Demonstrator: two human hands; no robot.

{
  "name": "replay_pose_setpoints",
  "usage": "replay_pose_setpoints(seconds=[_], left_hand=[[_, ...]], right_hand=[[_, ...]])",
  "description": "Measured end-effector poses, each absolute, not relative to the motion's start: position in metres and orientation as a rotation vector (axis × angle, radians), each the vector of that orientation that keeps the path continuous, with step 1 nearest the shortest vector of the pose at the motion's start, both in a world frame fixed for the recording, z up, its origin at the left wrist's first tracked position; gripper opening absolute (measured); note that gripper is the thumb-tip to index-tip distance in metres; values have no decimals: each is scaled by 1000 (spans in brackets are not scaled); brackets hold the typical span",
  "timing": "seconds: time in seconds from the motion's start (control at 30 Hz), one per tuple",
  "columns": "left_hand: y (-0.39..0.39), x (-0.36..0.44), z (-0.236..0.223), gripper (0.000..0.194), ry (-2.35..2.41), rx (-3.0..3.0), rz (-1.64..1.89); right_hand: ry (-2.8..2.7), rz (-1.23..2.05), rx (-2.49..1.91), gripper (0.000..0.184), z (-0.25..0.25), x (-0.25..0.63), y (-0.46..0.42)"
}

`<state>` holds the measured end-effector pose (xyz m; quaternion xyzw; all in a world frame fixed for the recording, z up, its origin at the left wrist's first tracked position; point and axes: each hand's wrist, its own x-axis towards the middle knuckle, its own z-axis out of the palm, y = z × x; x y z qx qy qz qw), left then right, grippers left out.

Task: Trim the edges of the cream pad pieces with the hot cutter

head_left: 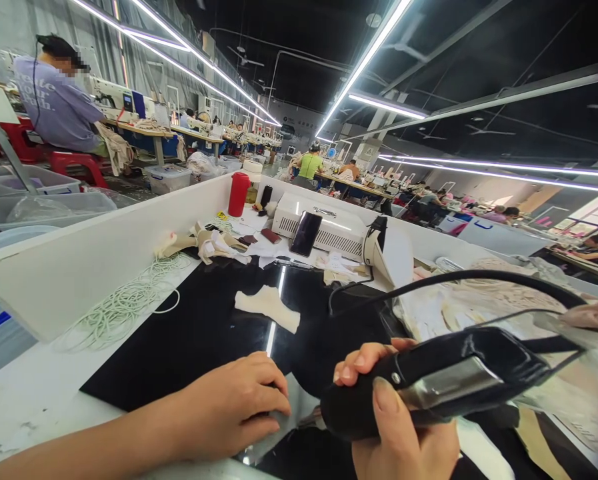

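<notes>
My right hand (393, 420) is wrapped around the handle of a black hand-held tool (443, 380) with a metal plate and a black cord (479, 277) that arches up over the table. My left hand (233, 407) rests knuckles up on the glossy black mat (199, 333), fingers curled down onto a grey piece (293, 413) beside the tool's rounded end. What lies under those fingers is hidden. A cream fabric piece (269, 308) lies on the mat further back.
A coil of pale cord (123, 303) lies at the left by the white side wall (79, 260). At the back stand a red bottle (239, 193), a phone (306, 233) leaning on a white machine (329, 227), and cream fabric pieces (213, 245). Another person's fingers (591, 313) show at the right edge. Seated workers fill the hall.
</notes>
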<state>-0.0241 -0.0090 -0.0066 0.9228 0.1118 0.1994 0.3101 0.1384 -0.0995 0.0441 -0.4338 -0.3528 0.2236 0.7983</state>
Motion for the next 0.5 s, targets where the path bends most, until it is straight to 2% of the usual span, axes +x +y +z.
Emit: replay_pose_setpoints(seconds=[0.2, 0.5], left_hand=[[-8, -30, -6, 33, 311, 2369, 509], [-7, -27, -2, 37, 315, 2382, 407]], right_hand=[[-860, 457, -873, 29, 37, 157, -94], [-830, 531, -854, 29, 45, 129, -103]])
